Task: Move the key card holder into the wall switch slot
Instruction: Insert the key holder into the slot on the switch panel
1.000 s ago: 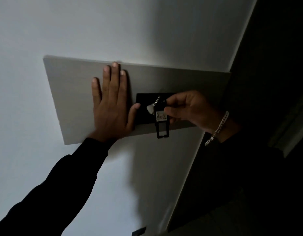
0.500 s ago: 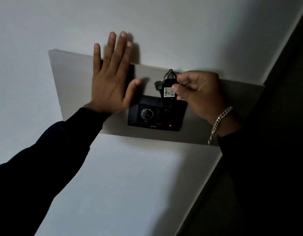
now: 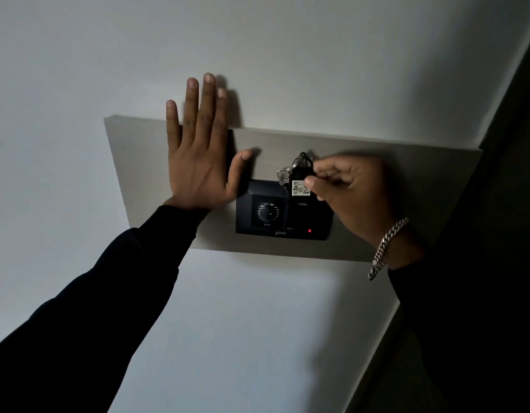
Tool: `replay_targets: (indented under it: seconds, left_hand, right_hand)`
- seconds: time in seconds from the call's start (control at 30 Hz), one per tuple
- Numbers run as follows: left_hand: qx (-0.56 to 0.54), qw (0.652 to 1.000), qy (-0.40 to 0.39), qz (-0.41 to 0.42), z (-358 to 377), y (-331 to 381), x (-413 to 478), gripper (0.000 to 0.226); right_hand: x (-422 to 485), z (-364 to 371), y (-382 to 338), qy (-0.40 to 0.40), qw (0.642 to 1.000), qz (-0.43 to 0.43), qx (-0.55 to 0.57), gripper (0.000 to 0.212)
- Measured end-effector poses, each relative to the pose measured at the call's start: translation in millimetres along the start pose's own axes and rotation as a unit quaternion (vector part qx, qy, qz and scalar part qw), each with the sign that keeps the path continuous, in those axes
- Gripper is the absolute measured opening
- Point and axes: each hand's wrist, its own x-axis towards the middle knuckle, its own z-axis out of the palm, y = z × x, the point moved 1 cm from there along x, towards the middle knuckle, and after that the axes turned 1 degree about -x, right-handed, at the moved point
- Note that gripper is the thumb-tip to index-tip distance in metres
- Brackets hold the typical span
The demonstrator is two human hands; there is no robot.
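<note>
The left hand [image 3: 198,162] lies flat and open against the wall, fingers spread upward, its palm over the grey panel [image 3: 406,174] and its fingertips reaching past the panel's top edge onto the white wall [image 3: 78,70]. Its thumb points toward the black wall switch [image 3: 283,211], which sits just beside it on the panel, with a round grille on its left half and a small red light [image 3: 310,231] low on the right. At the switch's upper right edge stands the key card holder [image 3: 301,186], black, bearing a white tag marked 402, with a key [image 3: 283,177] hanging beside it. The right hand [image 3: 353,192] pinches the holder between thumb and fingers; a chain bracelet [image 3: 387,248] circles the wrist.
</note>
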Motion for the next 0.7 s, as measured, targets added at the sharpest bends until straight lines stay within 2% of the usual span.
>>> replay_targets:
  seconds: [0.17,0.27,0.37,0.47,0.57,0.7]
  left_hand:
    - [-0.001,1.000,-0.003,0.008,1.0,-1.5,-2.5,0.082]
    - [0.001,1.000,-0.008,0.010,-0.1,-3.3,-3.1,0.082]
    - [-0.009,1.000,-0.006,0.006,-1.8,-2.4,-2.8,0.079]
    - [-0.020,1.000,-0.005,0.006,-3.4,-1.5,-2.4,0.076]
    - [-0.022,1.000,-0.002,0.008,-4.8,-1.1,-2.8,0.075]
    - [-0.020,1.000,0.009,0.008,-3.8,-1.2,-3.4,0.074]
  right_hand:
    - [0.8,-10.0,-12.6,0.004,0.996,-0.049,-0.071,0.034]
    - [9.0,-16.9,-35.0,-0.023,0.963,-0.191,-0.188,0.039]
    - [18.5,-14.9,-46.1,-0.085,0.918,-0.270,-0.279,0.034]
    - [23.8,-7.1,-46.1,-0.118,0.887,-0.306,-0.326,0.014]
    - [26.1,-4.1,-41.6,-0.092,0.902,-0.302,-0.294,0.012]
    - [17.5,-1.3,-32.4,-0.007,0.933,-0.274,-0.235,0.013]
